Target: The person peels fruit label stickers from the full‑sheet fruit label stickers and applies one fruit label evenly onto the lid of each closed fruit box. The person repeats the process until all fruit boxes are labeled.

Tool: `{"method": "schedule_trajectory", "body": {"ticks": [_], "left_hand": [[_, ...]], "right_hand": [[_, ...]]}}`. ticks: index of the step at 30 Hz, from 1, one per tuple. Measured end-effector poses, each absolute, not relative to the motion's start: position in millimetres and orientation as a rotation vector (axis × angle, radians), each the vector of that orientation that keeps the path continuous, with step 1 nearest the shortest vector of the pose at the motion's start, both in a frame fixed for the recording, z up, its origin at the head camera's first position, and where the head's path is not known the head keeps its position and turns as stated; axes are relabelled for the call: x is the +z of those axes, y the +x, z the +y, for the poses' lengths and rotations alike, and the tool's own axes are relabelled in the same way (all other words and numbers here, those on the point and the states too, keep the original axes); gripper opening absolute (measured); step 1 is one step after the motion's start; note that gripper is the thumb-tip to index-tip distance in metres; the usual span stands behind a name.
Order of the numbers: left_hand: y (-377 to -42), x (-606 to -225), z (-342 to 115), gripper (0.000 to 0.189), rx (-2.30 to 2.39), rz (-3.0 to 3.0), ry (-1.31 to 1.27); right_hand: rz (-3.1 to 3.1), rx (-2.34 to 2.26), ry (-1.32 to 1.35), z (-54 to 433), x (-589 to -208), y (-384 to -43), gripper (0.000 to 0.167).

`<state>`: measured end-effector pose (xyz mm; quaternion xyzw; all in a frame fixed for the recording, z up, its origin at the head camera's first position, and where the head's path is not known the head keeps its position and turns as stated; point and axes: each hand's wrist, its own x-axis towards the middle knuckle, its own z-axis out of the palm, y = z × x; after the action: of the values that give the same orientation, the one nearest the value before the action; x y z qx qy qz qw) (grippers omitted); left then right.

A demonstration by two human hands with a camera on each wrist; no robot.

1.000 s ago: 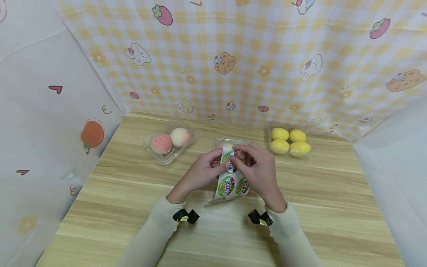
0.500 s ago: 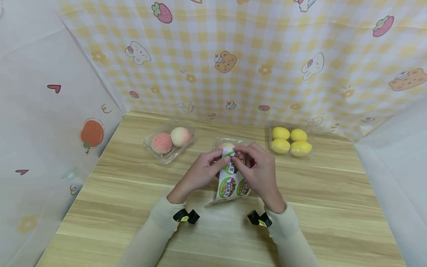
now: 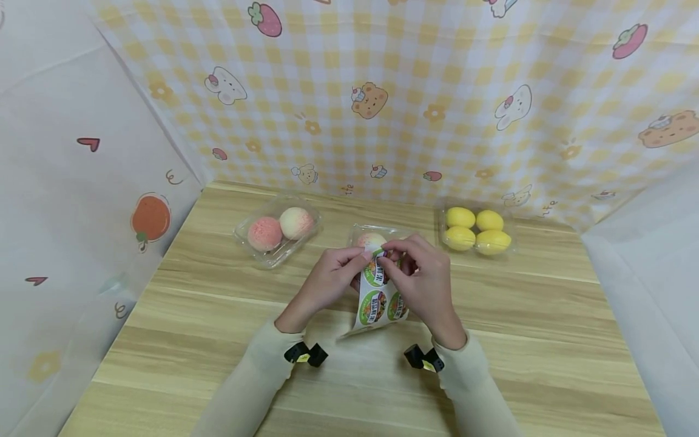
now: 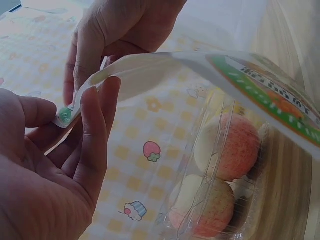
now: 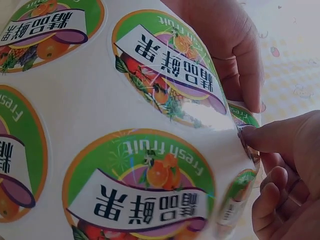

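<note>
Between both hands hangs a white sheet of stickers (image 3: 360,318) with round green fruit labels, its upper end bent. The left hand (image 3: 327,276) pinches the top left corner between thumb and fingers; in the left wrist view the left hand (image 4: 55,170) holds that curled end with a bit of green label showing. With thumb and index finger the right hand (image 3: 423,273) pinches the upper right part, beside the left. Large labels on the sheet (image 5: 55,120) fill the right wrist view, the right hand (image 5: 290,170) at its edge. A clear plastic box (image 3: 357,230) with peaches is partly hidden behind the hands.
At the back left of the wooden table (image 3: 349,394) an open clear box (image 3: 275,260) holds two pink and cream peaches (image 3: 264,233). Back right, another clear box (image 3: 512,250) contains several yellow lemons (image 3: 460,238). A checked curtain (image 3: 404,139) hangs behind.
The left thumb and fingers have shifted slightly up along the sheet. The sheet's top edge has bent lower, showing more of the peach behind. The right hand has barely moved.
</note>
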<state>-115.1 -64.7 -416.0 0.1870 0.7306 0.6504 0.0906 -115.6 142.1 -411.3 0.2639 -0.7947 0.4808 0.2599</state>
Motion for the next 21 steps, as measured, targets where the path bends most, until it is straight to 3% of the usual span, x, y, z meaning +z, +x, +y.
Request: {"method": "schedule_trajectory", "body": {"ticks": [21], "left_hand": [[-116.6, -420.2, -64.2, 0.038, 1.913, 2.27, 0.512]], "right_hand": [[-2.152, 1.313, 0.732, 144.1, -413.6, -115.6, 0.021]]}}
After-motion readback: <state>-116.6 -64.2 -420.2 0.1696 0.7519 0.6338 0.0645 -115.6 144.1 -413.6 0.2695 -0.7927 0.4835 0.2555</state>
